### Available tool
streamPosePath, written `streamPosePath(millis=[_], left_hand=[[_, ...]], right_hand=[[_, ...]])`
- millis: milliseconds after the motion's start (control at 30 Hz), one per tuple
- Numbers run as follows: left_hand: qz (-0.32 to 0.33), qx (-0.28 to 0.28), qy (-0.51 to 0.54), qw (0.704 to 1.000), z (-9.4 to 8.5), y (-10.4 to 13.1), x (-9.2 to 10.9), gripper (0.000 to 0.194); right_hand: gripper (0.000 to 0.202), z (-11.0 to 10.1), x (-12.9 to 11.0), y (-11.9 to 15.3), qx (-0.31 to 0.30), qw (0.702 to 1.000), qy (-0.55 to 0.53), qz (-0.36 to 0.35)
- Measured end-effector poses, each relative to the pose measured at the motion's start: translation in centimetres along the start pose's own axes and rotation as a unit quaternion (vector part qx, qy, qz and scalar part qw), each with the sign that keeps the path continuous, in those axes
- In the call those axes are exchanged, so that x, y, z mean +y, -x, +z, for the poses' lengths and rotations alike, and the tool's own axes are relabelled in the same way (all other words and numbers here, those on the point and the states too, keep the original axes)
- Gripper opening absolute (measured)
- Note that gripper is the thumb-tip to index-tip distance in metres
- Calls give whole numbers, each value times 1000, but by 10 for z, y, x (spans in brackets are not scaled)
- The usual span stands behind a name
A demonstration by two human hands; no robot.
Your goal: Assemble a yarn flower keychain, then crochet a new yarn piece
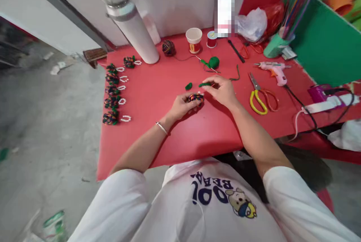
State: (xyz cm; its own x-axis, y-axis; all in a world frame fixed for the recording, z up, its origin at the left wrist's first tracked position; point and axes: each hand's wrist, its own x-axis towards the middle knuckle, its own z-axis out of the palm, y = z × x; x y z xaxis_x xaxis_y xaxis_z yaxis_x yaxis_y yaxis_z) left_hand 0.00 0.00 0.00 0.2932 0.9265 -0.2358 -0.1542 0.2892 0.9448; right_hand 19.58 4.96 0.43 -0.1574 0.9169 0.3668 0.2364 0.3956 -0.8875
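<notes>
- Multicolour yarn piece [196, 99], 1 pc, is nr the middle of the red table [121, 148], in our L hand [183, 105]; thumb & fingers are clamped on it, so part of it is hidden. White beads [199, 93] show at its far edge, too small to count.
- Our R hand [220, 90], just right of it: thumb & fingertip pinched together on 1 green strip [205, 84], right end hidden by our fingers.
- 1 green leaf [188, 86] lies just left of the strip, apart from both hands.
- At left we count 6 similar yarn pieces [110, 117], each w/ a white bead loop [126, 118]: 5 in a col., 1 off to the right at the far end.
- Far side: 2 yarn balls, 1 dark ball [168, 48], 1 green ball [214, 62]; thin rod [199, 58] by the green one, can't tell if 1 or 2. Also 1 paper cup [194, 40], 1 spool [211, 39], 1 pixelated screen [225, 10], unreadable.
- Right: 1 glue gun [275, 72], 1 pr scissors [256, 95].
</notes>
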Motion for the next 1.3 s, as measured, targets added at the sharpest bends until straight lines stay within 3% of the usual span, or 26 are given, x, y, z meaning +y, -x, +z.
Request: streamPosePath(millis=[200,567,833,1033,1200,1300], left_hand=[[30,-21,-68,997,-2,2,6,45],[32,-52,-128,990,-5,2,7,39],[111,-21,-204,972,0,2,1,25],[129,-23,-213,968,-1,1,-1,25],[101,-39,-208,972,-1,3,1,24],[97,-39,-210,972,-1,3,1,25]], right_hand=[[18,2,-7,2,-69,996,44,-38],[14,-2,-13,6,-124,988,51,-71],[10,-13,-27,5,-215,975,-2,-59],[10,-9,-25,6,-136,989,16,-58],[12,-7,-20,9,-159,979,53,-118],[13,-8,-19,10,-182,976,40,-113]])
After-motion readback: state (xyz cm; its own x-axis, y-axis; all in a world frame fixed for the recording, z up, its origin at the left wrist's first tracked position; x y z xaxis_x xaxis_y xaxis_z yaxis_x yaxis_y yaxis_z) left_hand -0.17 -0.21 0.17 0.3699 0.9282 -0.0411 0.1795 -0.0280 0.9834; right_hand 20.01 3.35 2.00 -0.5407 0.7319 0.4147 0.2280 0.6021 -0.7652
